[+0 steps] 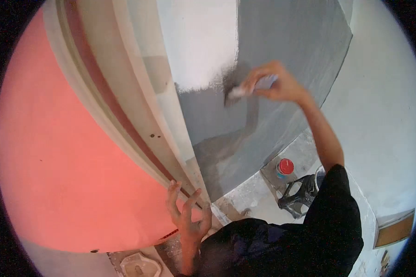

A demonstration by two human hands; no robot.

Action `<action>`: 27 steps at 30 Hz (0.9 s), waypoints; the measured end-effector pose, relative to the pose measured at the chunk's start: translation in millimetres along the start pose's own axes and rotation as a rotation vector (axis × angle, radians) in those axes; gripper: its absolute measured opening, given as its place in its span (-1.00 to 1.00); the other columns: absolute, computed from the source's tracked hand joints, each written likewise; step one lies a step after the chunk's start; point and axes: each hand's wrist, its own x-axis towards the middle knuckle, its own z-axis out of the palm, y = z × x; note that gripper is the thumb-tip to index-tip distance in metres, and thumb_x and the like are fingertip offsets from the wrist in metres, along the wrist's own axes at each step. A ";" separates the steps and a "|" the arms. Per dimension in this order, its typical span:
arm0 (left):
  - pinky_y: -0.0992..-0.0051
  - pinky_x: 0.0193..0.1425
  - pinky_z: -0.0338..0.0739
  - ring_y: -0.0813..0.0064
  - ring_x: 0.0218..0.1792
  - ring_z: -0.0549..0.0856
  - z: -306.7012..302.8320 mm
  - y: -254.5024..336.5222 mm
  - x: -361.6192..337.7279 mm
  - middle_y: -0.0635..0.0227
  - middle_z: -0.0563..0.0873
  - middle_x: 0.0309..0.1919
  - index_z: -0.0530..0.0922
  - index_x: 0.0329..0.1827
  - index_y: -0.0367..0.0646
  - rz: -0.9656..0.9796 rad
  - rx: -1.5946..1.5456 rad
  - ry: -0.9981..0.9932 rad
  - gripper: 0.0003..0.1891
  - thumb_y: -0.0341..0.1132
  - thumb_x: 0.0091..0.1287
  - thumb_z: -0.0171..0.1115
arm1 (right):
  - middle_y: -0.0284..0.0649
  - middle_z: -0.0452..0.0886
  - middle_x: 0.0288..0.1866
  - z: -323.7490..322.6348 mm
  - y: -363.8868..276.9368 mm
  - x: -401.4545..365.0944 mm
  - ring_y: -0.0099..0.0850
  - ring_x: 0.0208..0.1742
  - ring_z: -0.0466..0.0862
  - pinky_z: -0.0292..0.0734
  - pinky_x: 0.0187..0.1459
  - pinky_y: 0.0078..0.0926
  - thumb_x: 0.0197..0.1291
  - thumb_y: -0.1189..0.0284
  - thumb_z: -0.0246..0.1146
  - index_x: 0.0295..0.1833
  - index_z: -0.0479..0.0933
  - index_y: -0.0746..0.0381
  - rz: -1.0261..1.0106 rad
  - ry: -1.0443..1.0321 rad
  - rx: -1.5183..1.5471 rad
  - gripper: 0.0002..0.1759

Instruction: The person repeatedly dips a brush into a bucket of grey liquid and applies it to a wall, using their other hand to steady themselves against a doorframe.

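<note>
My right hand (282,85) grips a paintbrush (236,93), its dark bristles against the wall and slightly blurred. Around the brush the wall is coated with grey paint (282,46). A white patch (201,41) stays above and to the left, with a ragged lower edge just by the bristles. My left hand (189,217) is at the lower part of the door frame (138,106), fingers spread and bent against its edge. Nothing shows between those fingers.
A pink surface (69,161) lies left of the frame. On the floor are a small can with a red lid (285,166) and a black plastic stool (299,196), partly behind my arm. A pale wall (379,115) rises at right. A squat toilet (141,266) shows at the bottom.
</note>
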 end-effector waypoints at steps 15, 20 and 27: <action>-0.01 0.36 0.33 -0.03 0.34 0.47 -24.7 -9.1 -10.5 0.14 0.58 0.20 0.68 0.00 -0.10 0.018 -0.137 -0.090 -0.55 -0.49 -0.07 0.38 | -0.17 0.76 -0.22 91.6 -25.1 31.4 -0.29 -0.16 0.75 0.60 -0.05 -0.38 -0.03 0.61 0.36 -0.21 0.69 0.25 -0.019 -0.158 0.174 -0.80; 0.07 0.32 0.39 0.00 0.28 0.52 -15.2 -0.9 -11.5 0.18 0.63 0.13 0.68 -0.04 -0.08 -0.012 -0.106 -0.067 -0.58 -0.49 -0.06 0.41 | -0.18 0.77 -0.19 24.4 -50.8 47.9 -0.39 -0.17 0.74 0.60 -0.06 -0.43 -0.01 0.53 0.39 -0.19 0.71 0.24 -0.159 0.101 0.100 -0.79; 0.12 0.30 0.44 0.16 0.20 0.60 44.6 24.2 -21.6 0.29 0.65 0.11 0.66 0.00 -0.10 0.044 -0.237 -0.291 -0.61 -0.46 0.05 0.40 | -0.15 0.78 -0.20 28.9 -72.4 -118.5 -0.29 -0.22 0.79 0.67 -0.14 -0.45 0.06 0.59 0.39 -0.10 0.75 0.15 0.102 0.474 -0.073 -0.75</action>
